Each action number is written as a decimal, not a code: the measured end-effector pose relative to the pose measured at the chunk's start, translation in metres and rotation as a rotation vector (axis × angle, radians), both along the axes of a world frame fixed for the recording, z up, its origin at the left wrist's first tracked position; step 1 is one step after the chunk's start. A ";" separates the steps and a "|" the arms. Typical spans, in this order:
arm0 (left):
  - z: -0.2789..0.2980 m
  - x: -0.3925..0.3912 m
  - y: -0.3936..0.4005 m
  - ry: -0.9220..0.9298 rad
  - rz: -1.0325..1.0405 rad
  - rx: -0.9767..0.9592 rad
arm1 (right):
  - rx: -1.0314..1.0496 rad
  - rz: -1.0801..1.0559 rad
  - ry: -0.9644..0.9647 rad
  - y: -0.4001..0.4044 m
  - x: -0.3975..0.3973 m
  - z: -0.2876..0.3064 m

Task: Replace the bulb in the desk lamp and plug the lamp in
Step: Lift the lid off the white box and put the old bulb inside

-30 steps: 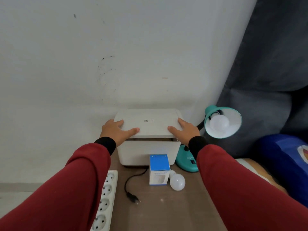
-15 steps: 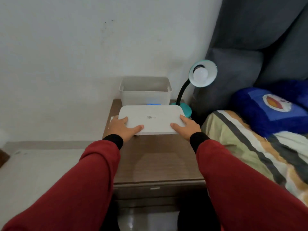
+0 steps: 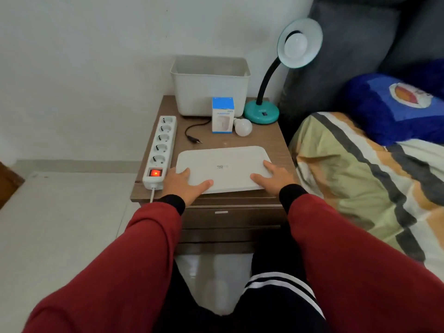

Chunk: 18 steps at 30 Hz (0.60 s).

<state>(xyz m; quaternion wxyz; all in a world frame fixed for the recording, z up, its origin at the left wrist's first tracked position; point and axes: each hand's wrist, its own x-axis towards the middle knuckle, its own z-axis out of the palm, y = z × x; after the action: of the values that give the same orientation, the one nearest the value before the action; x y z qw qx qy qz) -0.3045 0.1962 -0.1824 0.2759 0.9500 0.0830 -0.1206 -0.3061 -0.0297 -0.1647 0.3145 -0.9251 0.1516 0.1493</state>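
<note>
A teal desk lamp (image 3: 262, 112) with a black gooseneck stands at the back right of the wooden nightstand (image 3: 271, 140). A white bulb (image 3: 296, 45) sits in its shade. A loose white bulb (image 3: 243, 127) lies next to a blue and white bulb box (image 3: 222, 115). The lamp's black plug (image 3: 194, 139) lies unplugged beside a white power strip (image 3: 160, 150) whose red switch glows. My left hand (image 3: 185, 185) and my right hand (image 3: 272, 177) hold a white bin lid (image 3: 223, 168) flat at the nightstand's front edge.
An open white storage bin (image 3: 209, 90) stands at the back by the wall. A bed with a striped blanket (image 3: 365, 176) and a blue pillow (image 3: 394, 106) lies close on the right. A grey headboard (image 3: 355, 44) rises behind the lamp. Pale floor is on the left.
Both hands lifted the white lid off the bin, carried it toward me and lowered it onto the front of the nightstand. The view pulled back and down.
</note>
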 end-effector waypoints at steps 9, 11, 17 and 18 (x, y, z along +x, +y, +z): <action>-0.011 0.012 -0.002 0.111 -0.118 0.173 | -0.238 0.115 0.056 0.006 0.014 -0.021; -0.010 0.016 -0.003 0.131 -0.135 0.238 | -0.320 0.162 0.094 0.008 0.020 -0.021; 0.008 0.034 -0.003 0.182 -0.223 0.418 | -0.546 0.303 0.197 0.013 0.035 -0.007; 0.013 0.037 -0.003 0.175 -0.239 0.421 | -0.573 0.319 0.198 0.013 0.039 -0.004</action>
<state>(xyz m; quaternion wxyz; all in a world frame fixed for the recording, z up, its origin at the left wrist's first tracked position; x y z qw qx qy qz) -0.2678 0.1932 -0.1696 0.0478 0.9755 0.0169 -0.2141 -0.2668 -0.0165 -0.1692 -0.0018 -0.9689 0.0705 0.2372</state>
